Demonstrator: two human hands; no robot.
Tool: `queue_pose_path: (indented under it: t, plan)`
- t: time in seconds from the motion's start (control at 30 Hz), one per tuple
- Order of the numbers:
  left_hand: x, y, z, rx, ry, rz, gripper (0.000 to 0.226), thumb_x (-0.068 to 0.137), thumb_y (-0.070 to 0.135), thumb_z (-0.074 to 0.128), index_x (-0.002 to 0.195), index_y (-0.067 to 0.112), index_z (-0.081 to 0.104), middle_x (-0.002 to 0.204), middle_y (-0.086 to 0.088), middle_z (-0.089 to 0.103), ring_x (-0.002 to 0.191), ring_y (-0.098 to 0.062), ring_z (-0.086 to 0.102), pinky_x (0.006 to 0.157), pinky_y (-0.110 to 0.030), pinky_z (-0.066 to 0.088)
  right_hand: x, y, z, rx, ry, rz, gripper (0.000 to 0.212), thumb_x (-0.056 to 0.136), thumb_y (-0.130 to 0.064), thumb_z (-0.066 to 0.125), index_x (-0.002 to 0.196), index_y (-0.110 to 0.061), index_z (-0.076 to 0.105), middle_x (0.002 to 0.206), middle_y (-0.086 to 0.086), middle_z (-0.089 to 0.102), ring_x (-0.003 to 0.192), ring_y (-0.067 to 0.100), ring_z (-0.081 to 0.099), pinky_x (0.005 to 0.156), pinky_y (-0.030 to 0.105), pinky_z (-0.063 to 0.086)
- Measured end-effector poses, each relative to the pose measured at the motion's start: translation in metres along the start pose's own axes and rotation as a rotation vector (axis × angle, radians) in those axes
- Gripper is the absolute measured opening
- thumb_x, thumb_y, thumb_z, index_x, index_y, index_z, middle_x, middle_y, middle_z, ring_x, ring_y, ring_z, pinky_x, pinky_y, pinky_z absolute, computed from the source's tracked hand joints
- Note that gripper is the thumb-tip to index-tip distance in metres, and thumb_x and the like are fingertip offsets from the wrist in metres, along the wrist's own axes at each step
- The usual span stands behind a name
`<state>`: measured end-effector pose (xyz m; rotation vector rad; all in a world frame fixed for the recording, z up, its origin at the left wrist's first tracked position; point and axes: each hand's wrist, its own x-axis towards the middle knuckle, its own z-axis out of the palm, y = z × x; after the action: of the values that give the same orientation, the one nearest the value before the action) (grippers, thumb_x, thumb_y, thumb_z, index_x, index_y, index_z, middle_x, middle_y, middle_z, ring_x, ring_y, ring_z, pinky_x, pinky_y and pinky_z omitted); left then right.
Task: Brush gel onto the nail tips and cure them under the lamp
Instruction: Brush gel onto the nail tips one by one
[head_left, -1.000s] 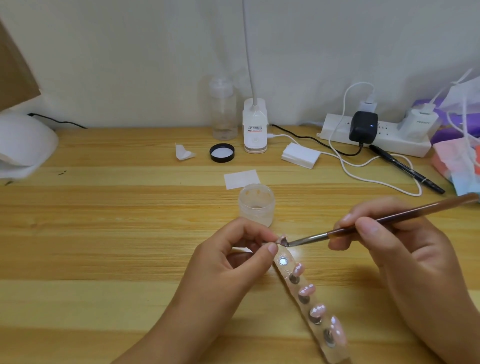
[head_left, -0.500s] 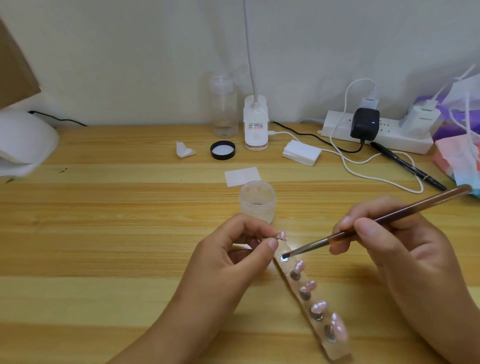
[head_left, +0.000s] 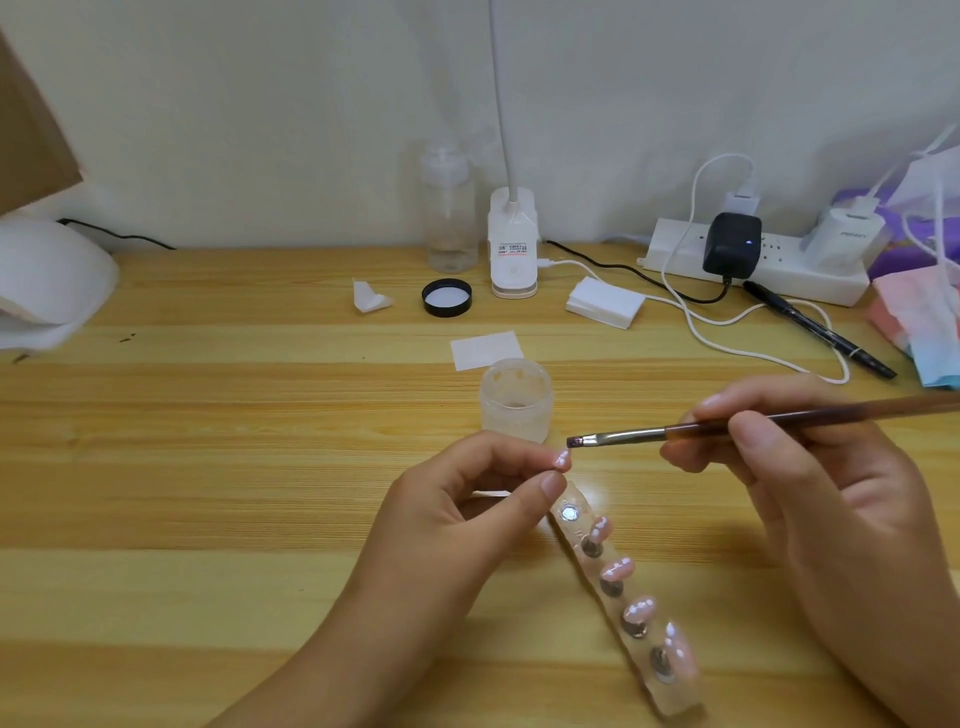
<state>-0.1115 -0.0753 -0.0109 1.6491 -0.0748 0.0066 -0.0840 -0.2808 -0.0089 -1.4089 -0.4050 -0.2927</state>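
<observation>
My left hand (head_left: 467, 499) pinches one small pink nail tip (head_left: 561, 459) between thumb and fingers, lifted above the near end of a clear holder strip (head_left: 675, 701). Several pink nail tips (head_left: 617, 567) still stand on that strip, and its top mount (head_left: 570, 513) is bare and shiny. My right hand (head_left: 810, 478) grips a brown-handled gel brush (head_left: 727, 427); its bristle end hovers just above and right of the pinched tip, apart from it. An open frosted gel jar (head_left: 515, 400) stands just behind. The white curing lamp (head_left: 47, 280) sits at the far left.
Along the back stand a clear bottle (head_left: 448, 213), a white clip lamp base (head_left: 513, 244), a black jar lid (head_left: 447, 297), white wipes (head_left: 605, 301), a power strip (head_left: 753, 260) with chargers and cable, and a black pen (head_left: 815, 328). Coloured packets (head_left: 924, 312) lie far right.
The brush tip left the nail tip, dipped toward the strip's bare mount, then rose to hover beside the tip. My left hand raised the pinched tip slightly.
</observation>
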Motion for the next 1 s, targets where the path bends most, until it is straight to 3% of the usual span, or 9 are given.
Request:
queue_pose_path:
  t: [0.27, 0.57, 0.8, 1.0]
  plan:
    - [0.0002, 0.0007, 0.0002, -0.001, 0.003, 0.011, 0.009, 0.074, 0.036, 0.071, 0.081, 0.033, 0.074, 0.085, 0.009, 0.074, 0.077, 0.000, 0.065, 0.065, -0.009, 0.045, -0.0035, -0.0033, 0.0014, -0.019, -0.062, 0.043, 0.038, 0.081, -0.056, 0.071, 0.087, -0.019, 0.070, 0.083, 0.004, 0.069, 0.076, 0.022, 0.071, 0.077, 0.025, 0.056]
    - [0.0000, -0.0008, -0.0006, -0.001, 0.008, 0.008, 0.007, 0.074, 0.036, 0.071, 0.081, 0.036, 0.074, 0.089, 0.010, 0.074, 0.079, 0.002, 0.065, 0.066, -0.008, 0.045, -0.0003, -0.0010, 0.0015, -0.001, -0.019, 0.015, 0.030, 0.082, -0.054, 0.070, 0.092, -0.025, 0.071, 0.085, -0.001, 0.071, 0.080, 0.021, 0.071, 0.082, 0.026, 0.056]
    - [0.0006, -0.0014, 0.0004, -0.006, 0.014, 0.019, 0.005, 0.073, 0.034, 0.071, 0.078, 0.034, 0.073, 0.076, 0.014, 0.070, 0.070, 0.003, 0.061, 0.063, -0.008, 0.044, -0.0020, -0.0039, 0.0014, -0.010, -0.063, 0.037, 0.036, 0.080, -0.055, 0.071, 0.089, -0.020, 0.071, 0.085, 0.006, 0.070, 0.080, 0.022, 0.072, 0.079, 0.025, 0.056]
    - [0.0018, -0.0014, 0.0018, -0.024, -0.011, -0.009, 0.013, 0.070, 0.033, 0.074, 0.083, 0.034, 0.075, 0.084, 0.007, 0.075, 0.078, -0.003, 0.068, 0.067, -0.012, 0.049, 0.0028, -0.0008, -0.0034, 0.066, -0.038, 0.046, 0.031, 0.079, -0.051, 0.072, 0.088, -0.022, 0.072, 0.081, 0.005, 0.070, 0.077, 0.021, 0.070, 0.076, 0.021, 0.054]
